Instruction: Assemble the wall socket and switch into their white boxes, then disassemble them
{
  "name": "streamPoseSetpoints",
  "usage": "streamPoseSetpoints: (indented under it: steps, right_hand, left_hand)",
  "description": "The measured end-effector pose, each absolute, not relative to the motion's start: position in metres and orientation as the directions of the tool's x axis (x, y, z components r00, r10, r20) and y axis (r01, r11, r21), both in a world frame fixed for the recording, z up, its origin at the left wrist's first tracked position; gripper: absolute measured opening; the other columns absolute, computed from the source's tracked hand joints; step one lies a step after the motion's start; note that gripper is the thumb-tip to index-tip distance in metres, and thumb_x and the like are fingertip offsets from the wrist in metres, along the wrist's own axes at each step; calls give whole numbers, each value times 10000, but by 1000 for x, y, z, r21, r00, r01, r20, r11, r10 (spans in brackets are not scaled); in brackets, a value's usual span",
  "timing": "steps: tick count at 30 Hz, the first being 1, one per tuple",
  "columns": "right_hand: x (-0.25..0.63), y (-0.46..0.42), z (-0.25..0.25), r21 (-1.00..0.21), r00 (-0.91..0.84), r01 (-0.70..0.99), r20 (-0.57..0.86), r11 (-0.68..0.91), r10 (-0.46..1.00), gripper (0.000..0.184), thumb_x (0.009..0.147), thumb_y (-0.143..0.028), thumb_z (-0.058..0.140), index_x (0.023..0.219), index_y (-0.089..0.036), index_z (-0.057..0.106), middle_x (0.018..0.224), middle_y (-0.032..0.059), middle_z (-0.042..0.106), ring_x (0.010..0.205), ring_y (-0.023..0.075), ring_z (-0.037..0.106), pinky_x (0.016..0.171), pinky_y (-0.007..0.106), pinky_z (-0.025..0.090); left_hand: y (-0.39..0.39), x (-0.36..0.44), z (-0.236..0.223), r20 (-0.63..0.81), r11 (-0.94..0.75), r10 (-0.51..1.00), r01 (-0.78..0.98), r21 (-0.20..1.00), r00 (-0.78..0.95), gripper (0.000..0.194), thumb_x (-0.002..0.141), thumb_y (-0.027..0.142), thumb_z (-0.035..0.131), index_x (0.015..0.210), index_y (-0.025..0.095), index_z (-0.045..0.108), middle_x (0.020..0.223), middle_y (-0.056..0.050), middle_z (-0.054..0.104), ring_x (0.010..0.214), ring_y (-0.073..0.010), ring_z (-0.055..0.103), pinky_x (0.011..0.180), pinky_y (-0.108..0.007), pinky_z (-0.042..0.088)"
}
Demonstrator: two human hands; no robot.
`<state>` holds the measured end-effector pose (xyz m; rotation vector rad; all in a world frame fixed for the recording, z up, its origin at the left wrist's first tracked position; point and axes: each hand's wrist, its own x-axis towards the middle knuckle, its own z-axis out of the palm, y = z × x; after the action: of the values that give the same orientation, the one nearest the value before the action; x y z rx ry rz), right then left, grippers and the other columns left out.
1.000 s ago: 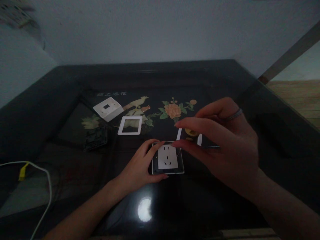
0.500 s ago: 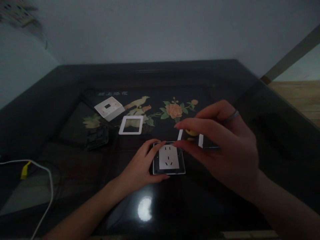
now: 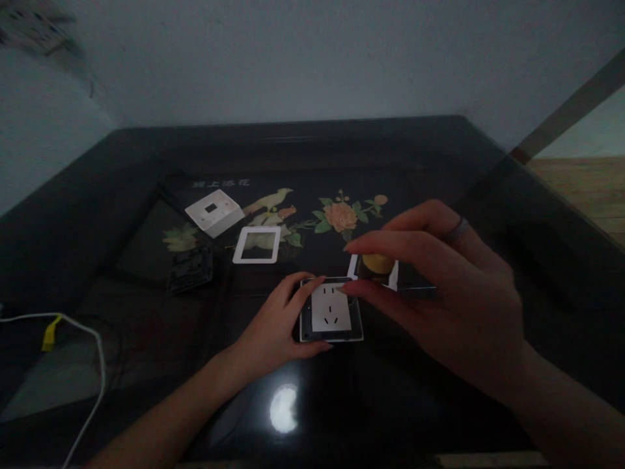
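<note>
My left hand (image 3: 273, 319) grips a socket panel (image 3: 331, 309) by its left side, fingers at the top edge and thumb at the bottom. The panel has a white five-hole face on a dark base with a pale rim. Over its right side is my right hand (image 3: 439, 286), thumb and index finger curled round what looks like a screwdriver (image 3: 378, 264) with a yellow-topped dark handle. The fingers hide most of this tool, and a thin shiny line shows below the thumb. Behind it, partly covered, lies a white-edged piece (image 3: 352, 266).
On the dark glossy table (image 3: 415, 404), a white mounting box (image 3: 215, 212), a white square frame (image 3: 257, 245) and a black plastic piece (image 3: 190, 268) lie to the left. A white cable (image 3: 101, 358) with a yellow tag (image 3: 50, 333) runs along the near left.
My right hand has shifted slightly right, with thumb and index finger a little farther apart, so more of the yellow handle shows. The left hand and socket panel stay in place.
</note>
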<state>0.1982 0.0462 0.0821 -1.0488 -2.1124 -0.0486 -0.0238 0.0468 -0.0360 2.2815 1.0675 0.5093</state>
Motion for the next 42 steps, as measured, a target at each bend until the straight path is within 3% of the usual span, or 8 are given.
streamPoseSetpoints:
  steps: [5, 8, 14, 23, 29, 33, 36, 42]
  right_hand:
    - [205, 44, 92, -413, -465, 613, 501, 674, 730, 387, 926, -92, 540, 1304, -170, 542, 1183, 25, 699, 1045, 145, 672, 896, 248, 563]
    - [206, 45, 93, -416, -499, 597, 478, 687, 723, 324, 934, -134, 540, 1249, -196, 577, 1257, 42, 663, 1142, 174, 637, 924, 287, 557]
    - [199, 46, 82, -265, -376, 710, 641, 653, 669, 192, 848, -228, 704, 1035, -194, 674, 909, 42, 635, 768, 166, 646, 671, 285, 568]
    - [205, 42, 94, -483, -496, 588, 418, 649, 761, 330, 908, -126, 532, 1210, -245, 594, 1252, 52, 639, 1125, 211, 634, 883, 342, 570]
    - [194, 42, 86, -386, -373, 684, 544, 619, 752, 217, 891, -184, 603, 1088, -240, 673, 931, 39, 665, 806, 174, 666, 687, 291, 586]
    - [200, 43, 93, -474, -446, 618, 445, 627, 777, 415, 908, -70, 491, 1294, -214, 541, 1203, 48, 680, 1069, 191, 667, 875, 315, 581]
    - [203, 45, 92, -486, -468, 598, 434, 637, 770, 349, 917, -117, 519, 1250, -216, 556, 1282, 66, 636, 1176, 216, 620, 924, 355, 568]
    - [196, 46, 85, -314, -378, 707, 589, 634, 714, 228, 886, -182, 632, 1107, -231, 657, 940, 40, 665, 830, 186, 674, 712, 315, 602]
  left_hand:
    - [46, -24, -36, 76, -509, 791, 584, 632, 607, 930, 728, 402, 800, 1460, 293, 236, 1417, -141, 341, 1317, -358, 415, 1074, -559, 435]
    - [46, -25, -37, 85, -513, 791, 582, 631, 605, 935, 721, 403, 803, 1464, 278, 249, 1422, -149, 345, 1320, -367, 412, 1078, -565, 426]
    - [47, -25, -37, 105, -529, 785, 573, 626, 610, 929, 720, 408, 803, 1459, 277, 256, 1415, -147, 359, 1315, -372, 419, 1075, -576, 423]
    - [46, -25, -33, 69, -489, 801, 583, 649, 595, 914, 723, 406, 797, 1467, 314, 273, 1433, -138, 364, 1330, -383, 414, 1083, -600, 401]
    - [47, -25, -36, 78, -501, 797, 585, 638, 598, 921, 722, 423, 794, 1466, 284, 268, 1438, -149, 358, 1323, -387, 413, 1070, -596, 420]
    - [47, -25, -35, 61, -494, 797, 590, 639, 601, 910, 728, 395, 790, 1464, 295, 265, 1429, -139, 356, 1321, -376, 416, 1069, -586, 429]
    - [47, -24, -34, 64, -501, 794, 591, 632, 605, 901, 735, 384, 791, 1459, 283, 263, 1425, -143, 353, 1332, -370, 408, 1083, -582, 418]
    - [47, -25, -33, 69, -500, 796, 590, 635, 601, 919, 726, 413, 792, 1460, 302, 249, 1423, -139, 357, 1317, -387, 420, 1071, -594, 426]
